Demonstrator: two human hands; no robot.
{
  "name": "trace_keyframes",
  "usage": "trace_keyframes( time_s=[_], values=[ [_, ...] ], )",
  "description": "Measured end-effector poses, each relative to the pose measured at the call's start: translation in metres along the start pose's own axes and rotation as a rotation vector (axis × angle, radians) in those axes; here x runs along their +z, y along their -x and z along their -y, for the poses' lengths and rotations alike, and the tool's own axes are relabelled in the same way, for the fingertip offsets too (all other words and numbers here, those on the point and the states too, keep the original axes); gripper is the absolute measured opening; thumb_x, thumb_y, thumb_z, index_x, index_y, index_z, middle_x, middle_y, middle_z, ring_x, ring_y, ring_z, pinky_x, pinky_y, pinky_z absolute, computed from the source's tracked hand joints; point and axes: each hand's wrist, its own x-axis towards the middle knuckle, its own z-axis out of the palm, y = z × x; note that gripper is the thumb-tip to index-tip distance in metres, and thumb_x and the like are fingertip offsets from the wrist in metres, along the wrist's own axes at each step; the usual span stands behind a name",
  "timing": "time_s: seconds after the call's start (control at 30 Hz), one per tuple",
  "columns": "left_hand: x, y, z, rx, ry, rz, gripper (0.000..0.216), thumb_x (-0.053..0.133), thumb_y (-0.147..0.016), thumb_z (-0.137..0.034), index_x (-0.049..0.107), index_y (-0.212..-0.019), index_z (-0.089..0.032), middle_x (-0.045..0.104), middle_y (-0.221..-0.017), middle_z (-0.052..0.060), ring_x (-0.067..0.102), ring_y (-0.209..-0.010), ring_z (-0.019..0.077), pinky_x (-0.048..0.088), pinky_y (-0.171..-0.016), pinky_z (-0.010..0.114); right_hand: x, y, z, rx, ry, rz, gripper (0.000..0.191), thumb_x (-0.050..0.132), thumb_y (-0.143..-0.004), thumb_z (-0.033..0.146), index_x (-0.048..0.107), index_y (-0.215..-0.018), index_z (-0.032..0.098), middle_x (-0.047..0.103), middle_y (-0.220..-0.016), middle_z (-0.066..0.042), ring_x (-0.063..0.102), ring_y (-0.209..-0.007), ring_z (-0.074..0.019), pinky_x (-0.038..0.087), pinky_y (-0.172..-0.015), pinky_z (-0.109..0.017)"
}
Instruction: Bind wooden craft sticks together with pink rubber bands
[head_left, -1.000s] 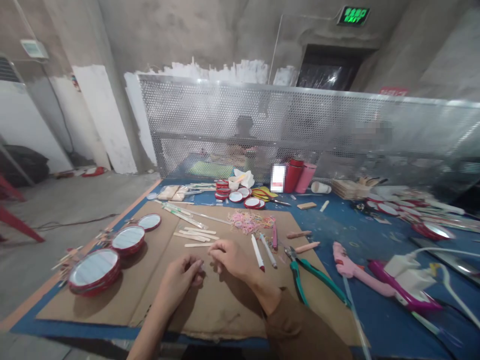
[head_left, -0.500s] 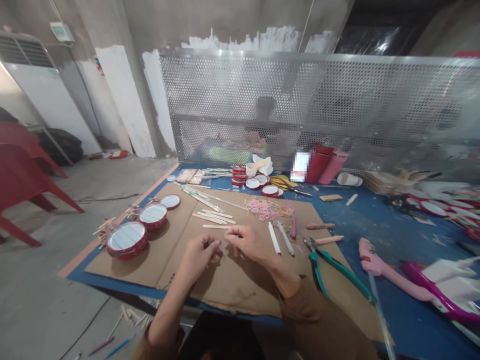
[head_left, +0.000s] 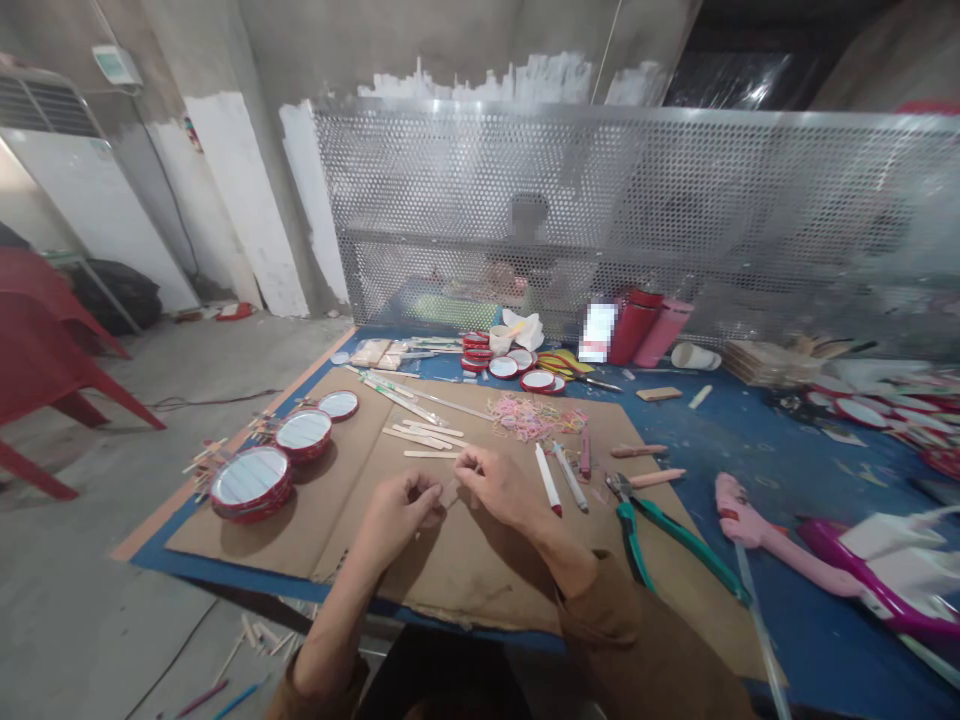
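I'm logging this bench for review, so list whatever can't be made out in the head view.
All head view.
Whatever sits between the left hand and right hand: too small, hands cover it.
The person behind the perforated screen: veiled by mesh, blurred.
The purple tool: cut off by right edge.
The label beside the red bottle: blurred out.

One view, worn on your head, facing forward and down, close over your left hand [head_left: 401, 505] and right hand [head_left: 499, 487], table [head_left: 750, 450] running ahead to the perforated screen [head_left: 600, 200].
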Motion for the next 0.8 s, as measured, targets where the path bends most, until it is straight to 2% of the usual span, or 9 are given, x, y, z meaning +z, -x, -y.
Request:
trace_keyframes(
  time_s=[0.1,0.2,0.33,0.47,0.53,0.7,0.8],
  values=[
    [-0.001,0.000,-0.001,0.000,-0.010,0.039,0.041,0.069,-0.068,-0.059,0.059,-0.071,-0.020,0.063,-0.061,0.001,0.056,-0.053,0.0125,0.039,-0.052,0.023,-0.005,-0.002,-0.001,-0.006,0.223,-0.171,0.016,0.056,-0.092,0.016,0.065,-0.080,0.021,0.068,-0.074,-0.001,0.059,-0.070,-0.0149,0.035,-0.066,-0.025],
    [-0.002,0.000,-0.002,0.004,-0.021,0.059,0.040,0.068,-0.069,-0.058,0.059,-0.071,-0.019,0.063,-0.060,0.002,0.055,-0.052,0.0121,0.039,-0.052,0.022,-0.015,-0.003,0.001,0.096,0.347,-0.281,0.018,0.055,-0.092,0.014,0.066,-0.081,0.021,0.071,-0.082,-0.004,0.060,-0.078,-0.0171,0.034,-0.069,-0.026],
    [-0.002,0.000,-0.002,0.006,-0.034,0.051,0.040,0.067,-0.069,-0.058,0.059,-0.069,-0.019,0.061,-0.056,0.001,0.053,-0.050,0.0117,0.038,-0.050,0.022,-0.030,-0.003,0.005,0.228,0.422,-0.320,0.019,0.052,-0.095,0.015,0.069,-0.086,0.020,0.073,-0.086,-0.006,0.061,-0.079,-0.0178,0.031,-0.068,-0.028],
    [-0.001,-0.001,-0.001,0.006,-0.021,0.041,0.039,0.068,-0.070,-0.058,0.058,-0.070,-0.020,0.060,-0.055,-0.001,0.056,-0.049,0.0123,0.039,-0.049,0.022,-0.033,-0.003,0.005,0.230,0.450,-0.342,0.020,0.052,-0.093,0.014,0.069,-0.084,0.019,0.073,-0.085,-0.007,0.061,-0.077,-0.0174,0.032,-0.067,-0.028],
    [-0.001,-0.001,-0.001,0.004,-0.011,0.031,0.039,0.069,-0.069,-0.058,0.058,-0.070,-0.020,0.062,-0.056,0.000,0.058,-0.049,0.0129,0.040,-0.048,0.022,-0.029,-0.002,0.003,0.201,0.364,-0.310,0.018,0.053,-0.091,0.015,0.067,-0.082,0.019,0.071,-0.076,-0.005,0.062,-0.071,-0.0162,0.034,-0.065,-0.027],
    [0.001,0.000,-0.003,-0.007,0.032,0.018,0.037,0.071,-0.069,-0.054,0.056,-0.067,-0.020,0.063,-0.056,0.000,0.060,-0.048,0.0130,0.042,-0.049,0.022,-0.011,0.000,0.002,0.084,-0.058,0.044,0.012,0.055,-0.088,0.019,0.064,-0.080,0.019,0.058,-0.051,0.006,0.052,-0.046,-0.0106,0.037,-0.053,-0.021],
    [0.001,0.002,-0.006,-0.025,0.043,0.016,0.035,0.071,-0.070,-0.051,0.055,-0.067,-0.021,0.062,-0.054,-0.001,0.060,-0.046,0.0131,0.043,-0.049,0.022,-0.006,-0.002,-0.001,0.091,-0.157,0.138,0.008,0.060,-0.084,0.022,0.065,-0.079,0.019,0.058,-0.048,0.007,0.049,-0.042,-0.0088,0.034,-0.048,-0.019]
  ],
)
